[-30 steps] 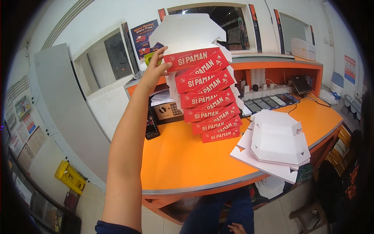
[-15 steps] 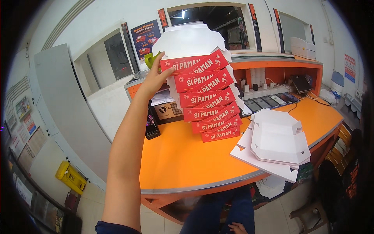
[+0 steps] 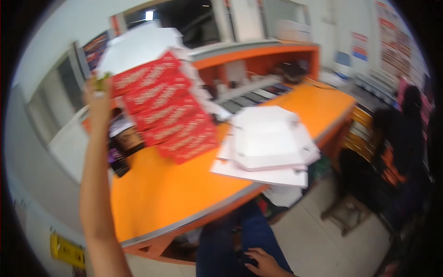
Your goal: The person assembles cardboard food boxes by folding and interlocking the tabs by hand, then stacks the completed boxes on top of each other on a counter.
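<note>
right, we have our left hand (image 3: 97, 91) up at the top left of a leaning pile of red boxes (image 3: 159, 111), all smeared by blur; it's right beside the uppermost red face, and we can't tell whether the fingers are pinched on the cardboard or only alongside it. the pile rises from the back left of the orange table (image 3: 161, 198), a white lid (image 3: 140, 48) flaring up on top. down low, our right hand (image 3: 262, 262) lies over our blue trousers (image 3: 221, 244), fingers loosely parted and empty as far as we see. right of the pile, we've got flat white cardboard pieces (image 3: 267, 138) stacked, one corner jutting past the table's front edge. behind them runs a row of phones (image 3: 251, 98), while a dark device (image 3: 118, 162) stands left of the pile, beside a brown box (image 3: 129, 141).
</note>
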### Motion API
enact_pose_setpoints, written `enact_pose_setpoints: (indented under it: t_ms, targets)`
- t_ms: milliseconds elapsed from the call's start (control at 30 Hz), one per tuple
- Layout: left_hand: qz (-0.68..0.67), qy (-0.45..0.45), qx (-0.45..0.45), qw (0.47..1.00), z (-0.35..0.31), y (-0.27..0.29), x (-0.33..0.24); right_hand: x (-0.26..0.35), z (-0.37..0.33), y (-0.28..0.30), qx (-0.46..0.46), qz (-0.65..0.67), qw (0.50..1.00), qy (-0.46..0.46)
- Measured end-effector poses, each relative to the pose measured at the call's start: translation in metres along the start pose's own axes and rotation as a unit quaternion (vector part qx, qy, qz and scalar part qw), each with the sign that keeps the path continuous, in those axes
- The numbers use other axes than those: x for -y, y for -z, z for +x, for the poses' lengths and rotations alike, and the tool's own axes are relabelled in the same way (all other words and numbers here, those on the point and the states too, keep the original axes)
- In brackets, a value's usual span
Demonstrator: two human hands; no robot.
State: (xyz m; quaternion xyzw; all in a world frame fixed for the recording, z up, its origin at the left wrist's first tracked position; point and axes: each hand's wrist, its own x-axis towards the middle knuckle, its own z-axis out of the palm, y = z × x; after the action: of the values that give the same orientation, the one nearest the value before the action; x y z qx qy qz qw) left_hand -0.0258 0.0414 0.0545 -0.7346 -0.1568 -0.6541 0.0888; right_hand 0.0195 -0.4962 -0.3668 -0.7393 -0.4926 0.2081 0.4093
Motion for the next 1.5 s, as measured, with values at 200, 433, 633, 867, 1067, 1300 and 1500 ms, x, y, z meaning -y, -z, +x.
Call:
enact_pose_setpoints:
  t_ms: [200, 433, 633, 867, 1067, 1300, 1500]
  targets:
    - [-0.05, -0.213, -0.046, 0.975, -0.05, 0.013, -0.158, -0.018, -0.008, -0.014, 0.05, 0.003, 0.997, -0.063]
    - [-0.337, -0.189, 0.387, 0.837, -0.137, -0.038, -0.271, -0.019, -0.009, -0.013, 0.017, 0.018, 0.999, -0.048]
    - [-0.328, -0.221, 0.54, 0.743, -0.176, -0.096, -0.305, -0.024, -0.009, -0.011, -0.003, 0.052, 0.998, -0.03]
    - [-0.289, -0.179, 0.604, 0.721, -0.189, -0.131, -0.303, -0.026, -0.011, -0.01, -0.011, 0.065, 0.997, -0.028]
    - [-0.272, -0.173, 0.623, 0.713, -0.178, -0.123, -0.307, -0.025, -0.011, -0.005, 0.001, 0.08, 0.996, -0.038]
    - [-0.256, -0.119, 0.634, 0.72, -0.17, -0.12, -0.315, -0.033, -0.015, -0.012, -0.017, 0.09, 0.995, -0.03]
    - [-0.245, -0.064, 0.432, 0.866, -0.173, -0.132, -0.306, -0.034, -0.014, -0.013, -0.01, 0.092, 0.995, -0.034]
